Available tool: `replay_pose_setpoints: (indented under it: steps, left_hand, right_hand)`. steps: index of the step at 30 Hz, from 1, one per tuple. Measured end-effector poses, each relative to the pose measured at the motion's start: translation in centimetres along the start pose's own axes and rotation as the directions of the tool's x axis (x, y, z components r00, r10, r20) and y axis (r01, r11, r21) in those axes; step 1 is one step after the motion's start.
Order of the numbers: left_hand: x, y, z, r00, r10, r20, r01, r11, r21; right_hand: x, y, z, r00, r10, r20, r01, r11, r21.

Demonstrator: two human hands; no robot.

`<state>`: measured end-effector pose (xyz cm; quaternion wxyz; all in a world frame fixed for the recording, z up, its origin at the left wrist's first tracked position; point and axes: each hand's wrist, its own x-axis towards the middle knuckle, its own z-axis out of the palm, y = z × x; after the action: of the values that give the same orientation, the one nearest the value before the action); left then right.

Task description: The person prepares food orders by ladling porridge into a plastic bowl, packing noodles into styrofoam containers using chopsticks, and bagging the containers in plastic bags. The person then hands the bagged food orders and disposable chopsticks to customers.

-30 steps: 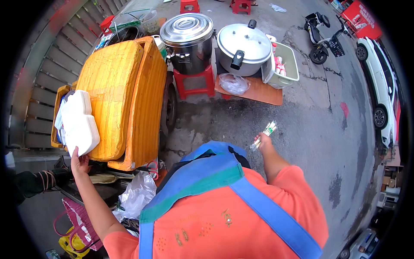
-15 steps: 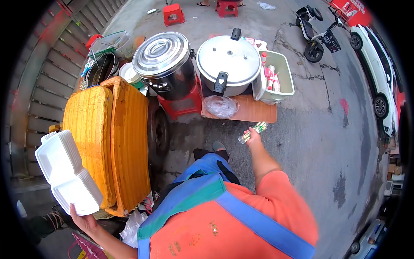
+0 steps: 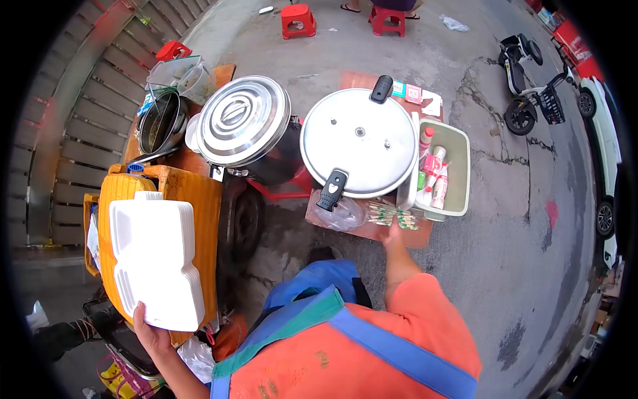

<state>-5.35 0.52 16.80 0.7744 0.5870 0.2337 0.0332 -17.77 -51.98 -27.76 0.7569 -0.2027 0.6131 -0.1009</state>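
Note:
My left hand (image 3: 151, 330) grips the lower edge of a stack of opened white foam takeout boxes (image 3: 156, 259), held in front of an orange-taped box (image 3: 209, 246). On the right, my right hand (image 3: 394, 233) is closed at a bundle of wrapped disposable chopsticks (image 3: 379, 214). The bundle lies low over the reddish-brown board (image 3: 415, 238), between a clear plastic bag (image 3: 342, 214) and a pale bin (image 3: 458, 199) with red-and-white bottles (image 3: 438, 189). My fingertips are partly hidden among the chopsticks.
A large pressure cooker (image 3: 359, 156) stands behind the chopsticks, a lidded steel pot (image 3: 242, 120) to its left. A dark pan (image 3: 163, 123) sits farther left. Red stools (image 3: 298, 21), a seated person's feet (image 3: 349, 8) and a parked scooter (image 3: 531, 86) are beyond.
My right hand has brought the chopsticks from over the pavement to the board beside the bin. My left hand has swung the foam boxes rightward, in front of the orange box.

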Motion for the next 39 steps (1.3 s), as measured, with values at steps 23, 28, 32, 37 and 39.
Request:
replay_pose_setpoints:
  steps: [23,28,32,37,39]
  left_hand:
    - [-13.2,-1.3,-7.8,0.863,0.492,0.115,-0.495,0.777,0.390]
    - [-15.9,-2.4,-17.2,0.673,0.739,-0.011,-0.672,0.618,0.408]
    - [-18.4,-2.0,-26.9,0.488,0.861,-0.142,-0.749,0.497,0.438]
    - [-20.0,-3.1,-40.8,0.459,0.766,-0.450,-0.431,0.635,0.641]
    - [-20.9,-4.0,-45.9,0.430,0.690,-0.582,-0.254,0.711,0.656]
  right_hand:
    - [-44.0,9.6,28.1,-0.350,0.371,0.860,0.889,0.420,0.181]
    - [-54.3,17.2,28.6,-0.679,0.365,0.637,0.734,0.373,0.568]
    - [-65.8,26.1,30.1,-0.904,0.315,0.288,0.377,0.274,0.885]
    - [-82.4,43.1,36.2,-0.993,-0.049,0.105,0.104,0.040,0.994]
    - [-87.9,50.6,39.0,-0.989,-0.096,0.116,0.125,-0.088,0.988]
